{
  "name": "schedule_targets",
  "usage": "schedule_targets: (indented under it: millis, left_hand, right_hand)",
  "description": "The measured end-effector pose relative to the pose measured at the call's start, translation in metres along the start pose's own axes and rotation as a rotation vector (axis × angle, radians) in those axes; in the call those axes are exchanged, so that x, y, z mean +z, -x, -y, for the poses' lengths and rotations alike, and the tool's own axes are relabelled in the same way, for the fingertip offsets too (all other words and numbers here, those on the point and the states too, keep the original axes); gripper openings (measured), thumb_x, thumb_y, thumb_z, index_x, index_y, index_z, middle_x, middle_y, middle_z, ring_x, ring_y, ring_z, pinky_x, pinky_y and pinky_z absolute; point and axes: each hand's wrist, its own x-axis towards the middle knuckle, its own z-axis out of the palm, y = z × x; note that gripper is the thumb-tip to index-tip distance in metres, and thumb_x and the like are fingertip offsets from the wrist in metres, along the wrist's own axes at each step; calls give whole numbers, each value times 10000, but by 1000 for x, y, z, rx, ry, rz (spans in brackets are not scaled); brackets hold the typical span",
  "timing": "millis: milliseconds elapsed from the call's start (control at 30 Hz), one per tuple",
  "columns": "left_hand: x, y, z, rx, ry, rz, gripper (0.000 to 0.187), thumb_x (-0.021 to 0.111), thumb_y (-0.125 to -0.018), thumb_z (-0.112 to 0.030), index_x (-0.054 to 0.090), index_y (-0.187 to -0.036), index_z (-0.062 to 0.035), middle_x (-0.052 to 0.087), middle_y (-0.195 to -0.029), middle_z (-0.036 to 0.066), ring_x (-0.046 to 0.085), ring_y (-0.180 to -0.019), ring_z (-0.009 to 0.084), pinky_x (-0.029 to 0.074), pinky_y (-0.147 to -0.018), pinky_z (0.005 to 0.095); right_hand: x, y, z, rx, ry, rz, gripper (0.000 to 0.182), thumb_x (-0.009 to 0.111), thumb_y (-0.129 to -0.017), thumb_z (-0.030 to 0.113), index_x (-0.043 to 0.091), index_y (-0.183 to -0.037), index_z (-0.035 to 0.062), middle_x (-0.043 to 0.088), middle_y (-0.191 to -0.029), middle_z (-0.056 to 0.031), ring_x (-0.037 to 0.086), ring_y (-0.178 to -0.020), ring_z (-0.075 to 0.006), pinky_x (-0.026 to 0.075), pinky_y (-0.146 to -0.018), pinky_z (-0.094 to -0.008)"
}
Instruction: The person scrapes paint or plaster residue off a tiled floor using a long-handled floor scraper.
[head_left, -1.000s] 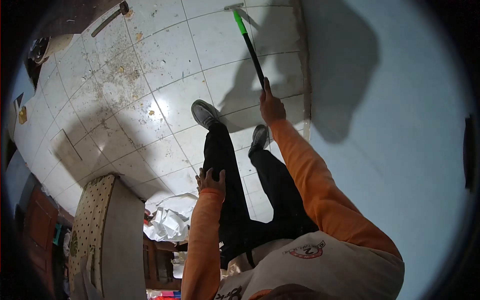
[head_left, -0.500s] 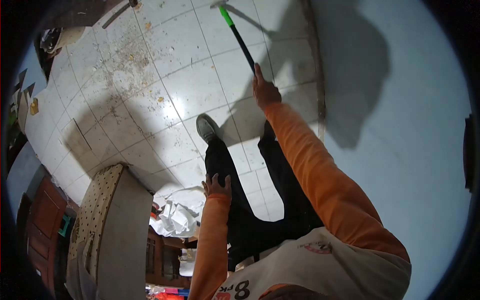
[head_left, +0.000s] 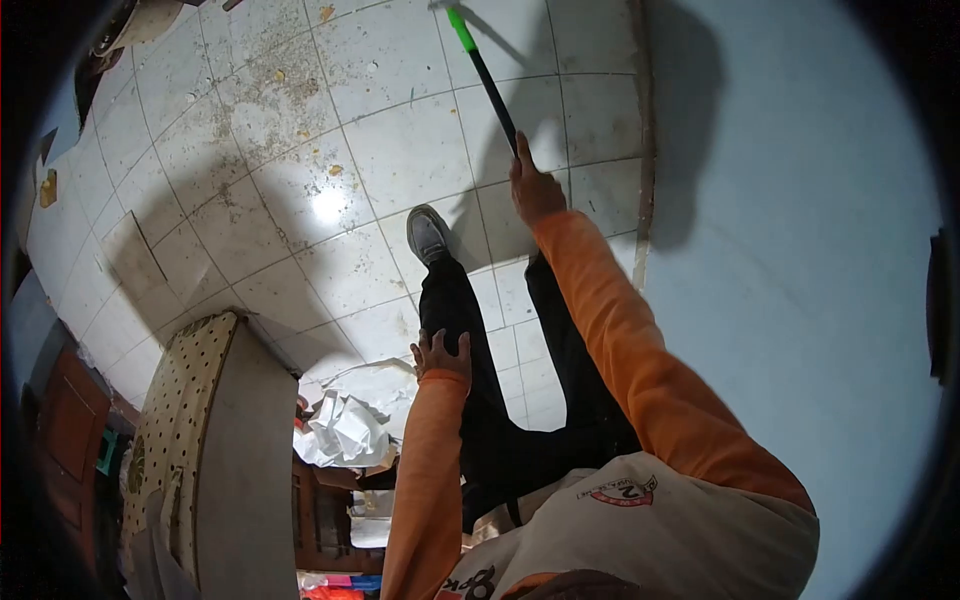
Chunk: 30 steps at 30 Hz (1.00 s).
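Note:
My right hand (head_left: 537, 192) is wrapped round the black shaft (head_left: 492, 95) of a long-handled tool. The shaft runs up to a bright green end (head_left: 461, 28), with a small pale head at the top edge of the view; its exact shape is cut off. My left hand (head_left: 441, 353) rests on my left leg (head_left: 455, 310) near the knee, fingers spread, holding nothing. A grey shoe (head_left: 428, 235) stands on the tiled floor (head_left: 400, 130) between my two hands and to the left of the tool.
Crumbs and small debris (head_left: 270, 85) lie scattered over the tiles at upper left. A pale blue wall (head_left: 780, 300) rises on the right. A cabinet with a dotted top (head_left: 185, 390) stands at lower left, beside crumpled white sheeting (head_left: 345, 432). A brown wooden door (head_left: 72, 405) is behind it.
The view has shifted slightly, so the floor debris sits higher. My right hand still grips the tool, now a little lower in view. My left hand stays on my leg.

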Motion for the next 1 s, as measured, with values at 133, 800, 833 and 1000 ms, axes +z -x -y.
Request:
schedule_targets:
  millis: [133, 800, 833, 1000]
  left_hand:
    - [-1, 3, 6, -17, 50, 22, 682, 583, -954, -617, 589, -1436, -135, 359, -1625, 223, 275, -1510, 486, 261, -1250, 531]
    - [29, 6, 18, 5, -80, 13, 668, 603, -938, -618, 601, -1426, -161, 367, -1628, 200, 279, -1516, 466, 263, -1250, 525]
    - [34, 6, 19, 1, -91, 17, 668, 603, -938, -618, 601, -1426, -161, 367, -1628, 200, 279, -1516, 466, 263, -1250, 525]
    - [41, 7, 29, 27, -120, 0, 679, 605, -934, -624, 603, -1422, -151, 374, -1626, 192, 290, -1512, 462, 278, -1241, 534]
  right_hand:
    - [35, 120, -47, 18, -97, 141, 626, 380, -1101, 324, 98, -1654, 242, 696, -751, -249, 697, -728, -457, 548, -655, -581]
    - [80, 173, -87, 23, -190, 11, 620, 428, -1087, 277, 160, -1643, 221, 690, -754, -258, 663, -721, -500, 500, -637, -608]
    - [74, 140, -74, 35, -172, 13, 623, 424, -1089, 283, 149, -1644, 226, 689, -755, -258, 670, -723, -490, 512, -644, -602]
    - [44, 111, -67, 96, -222, 151, 612, 399, -1098, 298, 132, -1643, 221, 675, -718, -267, 664, -709, -503, 520, -648, -598]
